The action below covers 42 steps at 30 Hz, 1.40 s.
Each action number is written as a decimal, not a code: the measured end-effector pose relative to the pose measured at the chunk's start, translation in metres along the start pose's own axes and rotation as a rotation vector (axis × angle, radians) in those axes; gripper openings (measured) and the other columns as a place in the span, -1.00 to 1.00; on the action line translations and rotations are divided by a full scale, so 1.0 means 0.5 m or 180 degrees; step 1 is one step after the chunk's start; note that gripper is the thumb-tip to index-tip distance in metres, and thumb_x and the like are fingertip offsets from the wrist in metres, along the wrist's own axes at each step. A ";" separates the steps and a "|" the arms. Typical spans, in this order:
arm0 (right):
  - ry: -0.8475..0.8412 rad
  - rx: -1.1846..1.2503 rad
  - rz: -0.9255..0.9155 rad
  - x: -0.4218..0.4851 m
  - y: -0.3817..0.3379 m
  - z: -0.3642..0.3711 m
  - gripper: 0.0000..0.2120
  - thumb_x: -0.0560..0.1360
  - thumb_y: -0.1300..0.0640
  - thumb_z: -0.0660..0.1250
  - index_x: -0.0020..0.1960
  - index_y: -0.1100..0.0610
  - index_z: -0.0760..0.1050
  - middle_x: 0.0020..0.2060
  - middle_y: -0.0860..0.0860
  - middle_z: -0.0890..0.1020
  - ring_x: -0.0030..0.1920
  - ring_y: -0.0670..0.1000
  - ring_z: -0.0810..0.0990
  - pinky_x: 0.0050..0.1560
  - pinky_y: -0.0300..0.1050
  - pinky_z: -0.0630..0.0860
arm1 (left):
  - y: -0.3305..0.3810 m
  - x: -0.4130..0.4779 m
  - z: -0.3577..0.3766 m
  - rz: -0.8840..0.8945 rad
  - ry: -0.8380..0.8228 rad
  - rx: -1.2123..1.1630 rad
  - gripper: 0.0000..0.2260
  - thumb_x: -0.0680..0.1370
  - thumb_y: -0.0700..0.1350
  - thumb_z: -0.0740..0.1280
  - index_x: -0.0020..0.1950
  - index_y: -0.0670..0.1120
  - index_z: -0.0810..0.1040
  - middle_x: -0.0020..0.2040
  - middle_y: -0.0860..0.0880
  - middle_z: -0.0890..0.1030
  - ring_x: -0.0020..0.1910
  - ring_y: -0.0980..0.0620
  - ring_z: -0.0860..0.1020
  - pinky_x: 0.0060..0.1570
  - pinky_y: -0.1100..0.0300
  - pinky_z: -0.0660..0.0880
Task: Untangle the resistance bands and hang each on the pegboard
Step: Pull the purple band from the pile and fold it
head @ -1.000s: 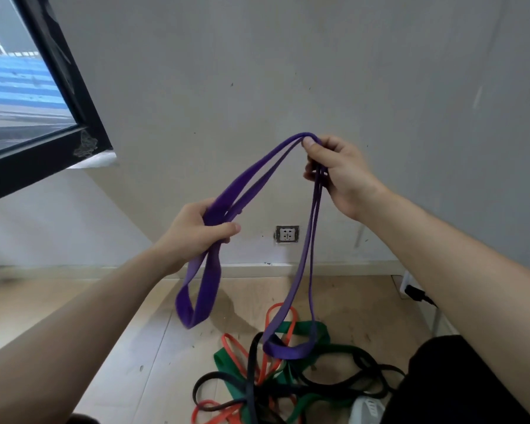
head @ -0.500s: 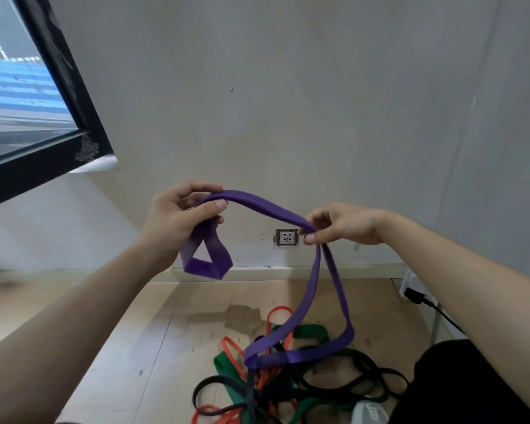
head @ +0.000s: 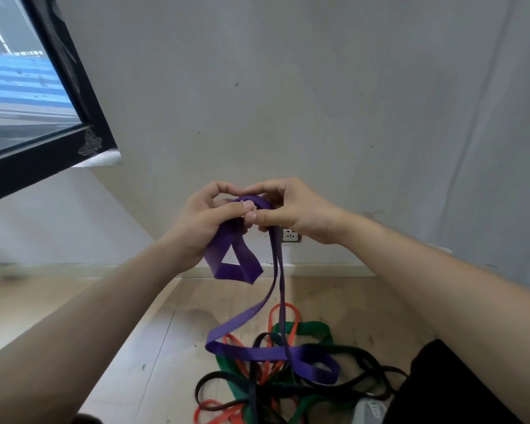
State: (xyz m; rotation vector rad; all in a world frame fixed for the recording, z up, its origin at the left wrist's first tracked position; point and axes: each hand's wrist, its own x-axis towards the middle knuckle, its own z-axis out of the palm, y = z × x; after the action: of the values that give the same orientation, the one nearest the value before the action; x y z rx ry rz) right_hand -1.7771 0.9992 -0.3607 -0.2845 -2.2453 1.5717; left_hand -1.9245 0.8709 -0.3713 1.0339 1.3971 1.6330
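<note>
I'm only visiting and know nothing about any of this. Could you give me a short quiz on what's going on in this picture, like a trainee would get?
1. True or false: the left hand and the right hand both grip the purple band.
2. Where does the purple band's long lower loop end up?
A. down on the tangled pile of bands on the floor
B. on the window ledge
C. wound round a wrist
3. Fill in: the wall socket shows just under the ___ hand.

Key: 1 true; 2 A; 3 right.
</note>
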 end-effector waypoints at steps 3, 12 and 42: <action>0.0051 -0.0168 -0.0059 -0.002 -0.003 -0.001 -0.67 0.51 0.20 0.48 0.26 0.14 0.60 0.04 0.20 0.70 0.00 0.21 0.68 0.01 0.07 0.67 | -0.002 0.004 -0.014 -0.0110 -0.0230 -0.0088 -0.75 0.43 -0.19 0.43 0.07 -0.10 0.50 -0.15 -0.19 0.65 -0.22 -0.11 0.61 -0.09 0.06 0.59; 0.0748 0.0105 -0.0171 -0.012 -0.020 -0.043 -0.72 0.53 0.25 0.44 0.23 0.19 0.59 -0.16 0.03 0.66 -0.30 -0.08 0.61 -0.18 -0.20 0.59 | -0.054 0.001 -0.055 -0.0386 -0.0572 0.1348 -0.63 0.47 -0.19 0.52 0.26 -0.08 0.57 0.07 -0.05 0.72 0.12 -0.02 0.67 0.13 0.08 0.55; 0.1371 -0.0334 0.0256 -0.035 0.042 -0.133 -0.79 0.56 0.17 0.43 0.17 0.19 0.63 -0.23 0.11 0.64 -0.35 0.03 0.60 -0.22 -0.16 0.59 | -0.044 0.008 -0.070 -0.0361 0.0538 0.0778 -0.84 0.58 -0.40 0.30 -0.02 -0.15 0.44 -0.02 -0.15 0.74 -0.06 -0.14 0.70 -0.10 0.03 0.67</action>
State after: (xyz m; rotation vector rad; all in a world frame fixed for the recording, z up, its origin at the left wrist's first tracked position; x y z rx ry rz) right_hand -1.7346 1.0569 -0.3639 -0.6804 -1.9972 1.2817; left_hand -1.9577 0.8638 -0.3953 0.9486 1.7700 1.5220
